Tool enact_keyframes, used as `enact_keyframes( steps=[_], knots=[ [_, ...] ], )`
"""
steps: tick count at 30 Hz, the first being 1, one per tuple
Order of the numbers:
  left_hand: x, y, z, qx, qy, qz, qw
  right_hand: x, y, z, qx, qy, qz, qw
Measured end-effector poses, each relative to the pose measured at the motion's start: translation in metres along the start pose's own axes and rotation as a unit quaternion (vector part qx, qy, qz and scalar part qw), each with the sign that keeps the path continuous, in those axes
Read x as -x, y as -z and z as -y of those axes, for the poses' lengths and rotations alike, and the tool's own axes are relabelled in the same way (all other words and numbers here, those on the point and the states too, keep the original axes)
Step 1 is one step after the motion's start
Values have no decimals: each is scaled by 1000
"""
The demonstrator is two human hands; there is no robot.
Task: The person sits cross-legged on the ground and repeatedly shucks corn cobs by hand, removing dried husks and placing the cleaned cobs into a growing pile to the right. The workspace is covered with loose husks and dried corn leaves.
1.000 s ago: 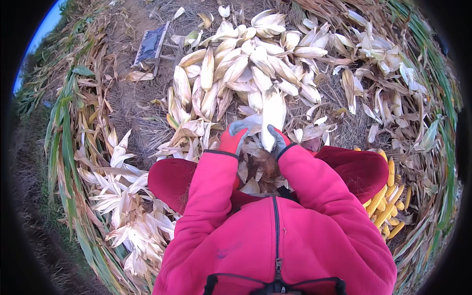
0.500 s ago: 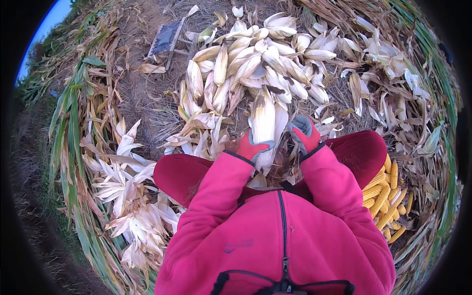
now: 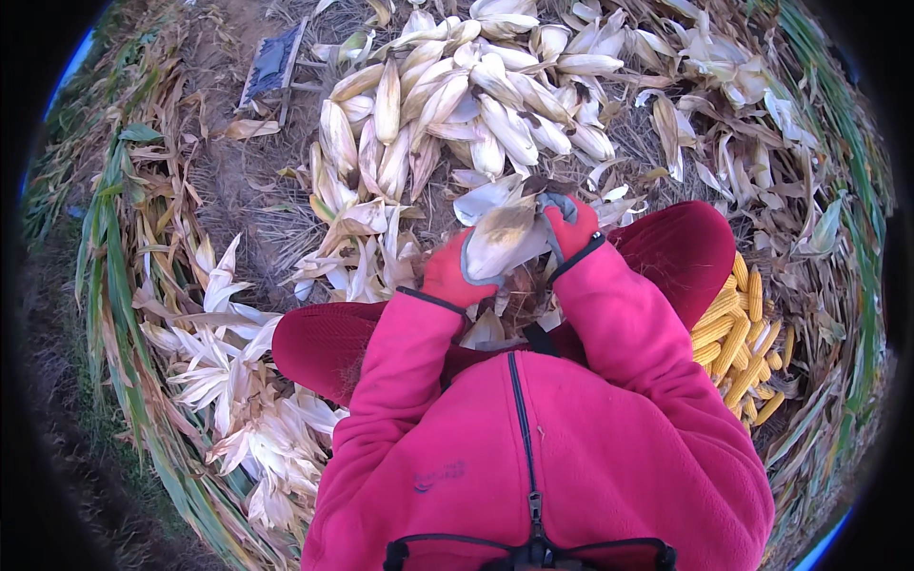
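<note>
Head view. The corn ear, wrapped in pale husk, sits between my hands, held up ahead of my jacket and between my bent knees. The fingers of my left hand are closed around its lower-left end. Those of my right hand are curled in at the upper-right end, beside a dark, dry tuft — whether they are fully closed on a husk leaf I cannot tell.

Handling, in my judgement: light, with a stiff core under a papery, loose wrapper that may slide or tear. The thick lower end is the sound place to hold; the tip offers only leaf.

Orientation: the long axis lies aslant, running from lower left to upper right — the tufted tip points away from me, toward my right.
</note>
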State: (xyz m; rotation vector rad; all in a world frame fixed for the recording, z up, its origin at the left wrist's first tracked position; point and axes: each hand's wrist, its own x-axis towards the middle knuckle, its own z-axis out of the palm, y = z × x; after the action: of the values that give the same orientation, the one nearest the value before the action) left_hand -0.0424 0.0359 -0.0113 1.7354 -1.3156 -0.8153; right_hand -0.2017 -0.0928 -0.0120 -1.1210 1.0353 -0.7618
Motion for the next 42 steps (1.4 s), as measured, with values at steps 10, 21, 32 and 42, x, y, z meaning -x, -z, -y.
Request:
enact_keyframes(
  steps=[10,21,32,42],
  knots=[
    [0,-1,5,-171,-44,-46,983,-1,-1,5,63,26,-25,997],
    [-5,5,6,-183,26,8,983,4,-9,14,-67,55,43,995],
    [2,7,2,-291,-30,-30,956,-2,-3,8,-73,20,-40,996],
    [-5,-35,31,195,101,-15,976,-5,-32,-12,-518,-106,101,843]
  ],
)
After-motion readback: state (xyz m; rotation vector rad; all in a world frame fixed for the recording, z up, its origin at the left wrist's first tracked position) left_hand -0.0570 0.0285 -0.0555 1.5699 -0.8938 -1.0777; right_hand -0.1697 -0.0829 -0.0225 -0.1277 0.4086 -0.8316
